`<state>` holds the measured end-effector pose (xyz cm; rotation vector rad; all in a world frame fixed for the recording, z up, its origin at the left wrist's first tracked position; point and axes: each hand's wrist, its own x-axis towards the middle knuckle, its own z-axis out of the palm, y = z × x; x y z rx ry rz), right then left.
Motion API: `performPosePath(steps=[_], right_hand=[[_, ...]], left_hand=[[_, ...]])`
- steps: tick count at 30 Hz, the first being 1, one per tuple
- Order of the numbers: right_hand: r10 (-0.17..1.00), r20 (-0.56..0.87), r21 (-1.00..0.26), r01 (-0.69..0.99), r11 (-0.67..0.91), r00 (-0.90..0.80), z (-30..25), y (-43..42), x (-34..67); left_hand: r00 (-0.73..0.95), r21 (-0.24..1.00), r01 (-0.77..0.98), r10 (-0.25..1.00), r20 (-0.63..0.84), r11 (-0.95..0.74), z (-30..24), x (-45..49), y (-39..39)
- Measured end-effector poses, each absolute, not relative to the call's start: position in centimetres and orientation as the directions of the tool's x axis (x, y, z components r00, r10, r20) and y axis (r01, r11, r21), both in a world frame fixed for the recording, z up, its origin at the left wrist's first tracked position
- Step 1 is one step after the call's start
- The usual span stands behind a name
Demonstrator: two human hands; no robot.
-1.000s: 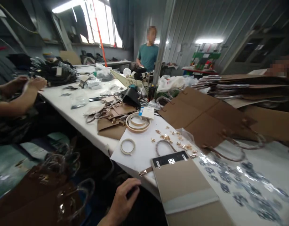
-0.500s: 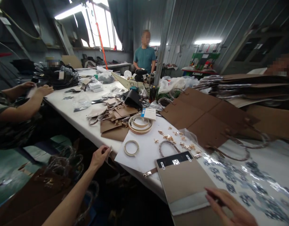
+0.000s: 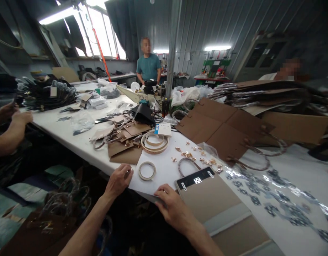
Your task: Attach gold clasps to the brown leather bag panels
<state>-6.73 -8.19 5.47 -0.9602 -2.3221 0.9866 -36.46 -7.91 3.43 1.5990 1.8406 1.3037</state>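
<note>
My left hand [image 3: 119, 180] grips the near left corner of a white sheet [image 3: 164, 170] that lies over the table's front edge, fingers curled on it. On the same sheet's near edge rests my right hand [image 3: 172, 205], fingers bent and pinching it, just left of a tan flat bag panel [image 3: 212, 202] with a black top strip. A small tape ring [image 3: 147, 170] sits on the sheet between my hands. Gold metal fittings [image 3: 190, 155] are scattered further back on it.
Larger tape rolls [image 3: 154, 142], brown bag panels [image 3: 225, 131] with handles and a clear film of dark pieces [image 3: 276, 199] cover the white table [image 3: 73, 138]. Another person's hands [image 3: 11, 117] work at the left. One person stands behind the table. Brown bags [image 3: 46, 220] lie on the floor.
My left hand has settled on the sheet's corner. My right hand moved left from the tan panel's near edge to the sheet's front edge. The view shifted slightly.
</note>
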Motion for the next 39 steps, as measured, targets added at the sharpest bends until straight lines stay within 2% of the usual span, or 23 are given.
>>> performPosePath(steps=[6,9,12,14,20,23,27,33,39], right_hand=[[0.721,0.247,-0.835,0.235,0.497,-0.648,7.8,-7.7,-10.5],[0.659,0.282,-0.864,0.115,0.491,-0.697,9.0,-7.8,-12.9],[0.603,0.254,-0.873,0.089,0.480,-0.756,9.4,-8.8,-14.9],[0.590,0.267,-0.867,0.077,0.492,-0.762,9.1,-9.8,-15.7],[0.579,0.444,-0.806,-0.023,0.591,-0.684,6.3,-12.6,-15.6],[0.578,0.445,-0.732,0.094,0.675,-0.684,4.0,-13.6,-15.2],[0.644,0.332,-0.712,0.264,0.651,-0.690,0.1,-14.8,-15.0],[0.666,0.109,-0.718,0.406,0.566,-0.738,-4.7,-16.0,-14.5],[0.580,-0.174,-0.619,0.547,0.564,-0.796,-8.1,-16.8,-14.0]], left_hand=[[-0.370,0.976,0.203,0.917,0.149,-0.076,6.6,-34.6,-10.8],[-0.362,0.993,-0.113,0.932,-0.001,-0.043,8.3,-33.6,-13.2],[-0.340,0.911,-0.409,0.934,-0.107,-0.045,9.2,-32.6,-15.1],[-0.348,0.870,-0.486,0.931,-0.108,-0.081,9.5,-32.2,-16.1],[-0.335,0.674,-0.711,0.940,-0.073,-0.201,9.5,-32.4,-18.1],[-0.346,0.567,-0.777,0.938,-0.025,-0.272,9.9,-32.8,-18.5],[-0.384,0.500,-0.791,0.922,0.045,-0.353,10.7,-33.7,-18.4],[-0.468,0.489,-0.737,0.874,0.131,-0.467,12.8,-35.8,-17.8],[-0.534,0.528,-0.666,0.831,0.154,-0.526,16.0,-37.5,-17.4]])
